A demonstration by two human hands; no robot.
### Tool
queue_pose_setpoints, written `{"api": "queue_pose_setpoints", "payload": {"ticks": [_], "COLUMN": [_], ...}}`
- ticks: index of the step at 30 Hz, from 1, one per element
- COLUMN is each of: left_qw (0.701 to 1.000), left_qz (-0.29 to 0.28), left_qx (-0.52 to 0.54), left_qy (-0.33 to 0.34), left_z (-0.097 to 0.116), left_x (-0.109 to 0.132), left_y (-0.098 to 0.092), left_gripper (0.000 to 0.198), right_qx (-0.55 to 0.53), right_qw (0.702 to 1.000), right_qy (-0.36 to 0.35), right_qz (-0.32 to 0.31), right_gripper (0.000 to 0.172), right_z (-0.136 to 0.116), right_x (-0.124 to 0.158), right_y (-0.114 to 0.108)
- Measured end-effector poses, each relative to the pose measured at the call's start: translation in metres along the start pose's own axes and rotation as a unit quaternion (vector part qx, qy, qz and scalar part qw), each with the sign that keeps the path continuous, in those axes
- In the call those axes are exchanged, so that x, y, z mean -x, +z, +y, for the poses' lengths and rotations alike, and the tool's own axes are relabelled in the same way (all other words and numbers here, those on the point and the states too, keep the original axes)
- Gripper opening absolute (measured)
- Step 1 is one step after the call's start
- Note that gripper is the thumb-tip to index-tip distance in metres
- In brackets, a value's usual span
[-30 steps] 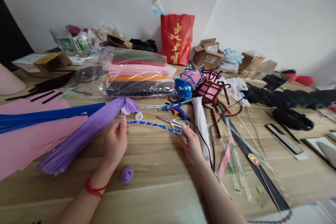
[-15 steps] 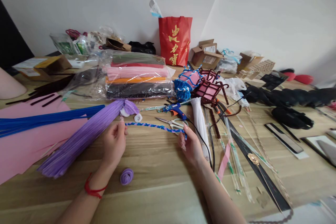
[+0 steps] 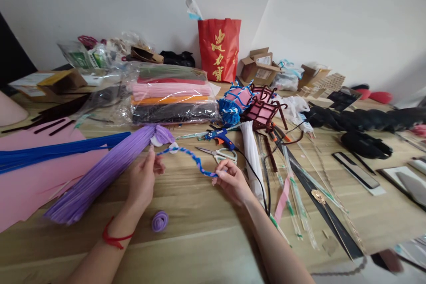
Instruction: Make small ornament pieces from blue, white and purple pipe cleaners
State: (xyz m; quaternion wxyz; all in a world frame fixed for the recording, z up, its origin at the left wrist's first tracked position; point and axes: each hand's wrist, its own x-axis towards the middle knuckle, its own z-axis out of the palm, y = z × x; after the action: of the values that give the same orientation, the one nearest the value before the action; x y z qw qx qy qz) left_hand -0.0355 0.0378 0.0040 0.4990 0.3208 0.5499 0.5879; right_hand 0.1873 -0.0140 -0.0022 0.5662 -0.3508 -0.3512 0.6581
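A twisted blue and purple pipe cleaner [image 3: 196, 159] spans the space between my two hands, bent into a wavy curve above the table. My left hand [image 3: 145, 175], with a red string bracelet on its wrist, pinches one end. My right hand [image 3: 230, 179] pinches the other end between thumb and fingers. Just beyond my left hand lies a bundle of purple pipe cleaners [image 3: 106, 173]. A purple coil [image 3: 159, 221] rests on the table between my forearms. Scissors [image 3: 218, 154] lie behind my right hand, close to a blue glue gun [image 3: 221, 136].
Plastic-wrapped pipe cleaner bundles [image 3: 173, 93] lie behind, before a red bag [image 3: 219, 49]. Blue and brown latticed pink pieces [image 3: 262, 114] sit right of them. White pipe cleaners [image 3: 251, 155] and the glue gun's black cord run beside my right hand. Pink sheets [image 3: 29, 191] cover the left.
The twisted pipe cleaner went from nearly straight to a wavy bend. My right hand moved slightly left and turned, while my left-hand fingers spread a little.
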Motion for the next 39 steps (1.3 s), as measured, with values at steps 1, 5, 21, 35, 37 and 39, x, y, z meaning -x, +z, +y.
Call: {"api": "queue_pose_setpoints", "payload": {"ticks": [1, 5, 21, 35, 37, 39], "left_qw": [0.998, 0.962, 0.959, 0.888, 0.872, 0.86], "left_qz": [-0.034, -0.217, -0.273, -0.22, -0.218, -0.215], "left_qx": [0.021, 0.003, -0.044, -0.339, -0.365, -0.39], "left_qy": [-0.04, -0.167, -0.068, 0.222, 0.244, 0.251], "left_z": [0.001, 0.003, -0.02, -0.027, -0.028, -0.029], "left_x": [0.002, 0.016, 0.029, 0.032, 0.033, 0.033], "left_y": [0.001, 0.006, 0.018, 0.022, 0.021, 0.019], "left_gripper": [0.037, 0.049, 0.036, 0.024, 0.024, 0.024], "right_qx": [0.013, 0.058, 0.179, 0.346, 0.369, 0.389], "right_qw": [1.0, 0.998, 0.977, 0.937, 0.927, 0.919], "right_qy": [0.003, 0.014, 0.054, 0.02, 0.016, 0.013], "right_qz": [-0.004, -0.014, -0.101, -0.051, -0.061, -0.061], "right_gripper": [0.027, 0.025, 0.034, 0.042, 0.038, 0.034], "right_z": [0.001, 0.006, 0.006, 0.012, 0.012, 0.013], "right_x": [0.0, 0.0, 0.005, 0.005, 0.005, 0.005], "right_y": [0.001, 0.004, 0.01, 0.005, 0.006, 0.007]}}
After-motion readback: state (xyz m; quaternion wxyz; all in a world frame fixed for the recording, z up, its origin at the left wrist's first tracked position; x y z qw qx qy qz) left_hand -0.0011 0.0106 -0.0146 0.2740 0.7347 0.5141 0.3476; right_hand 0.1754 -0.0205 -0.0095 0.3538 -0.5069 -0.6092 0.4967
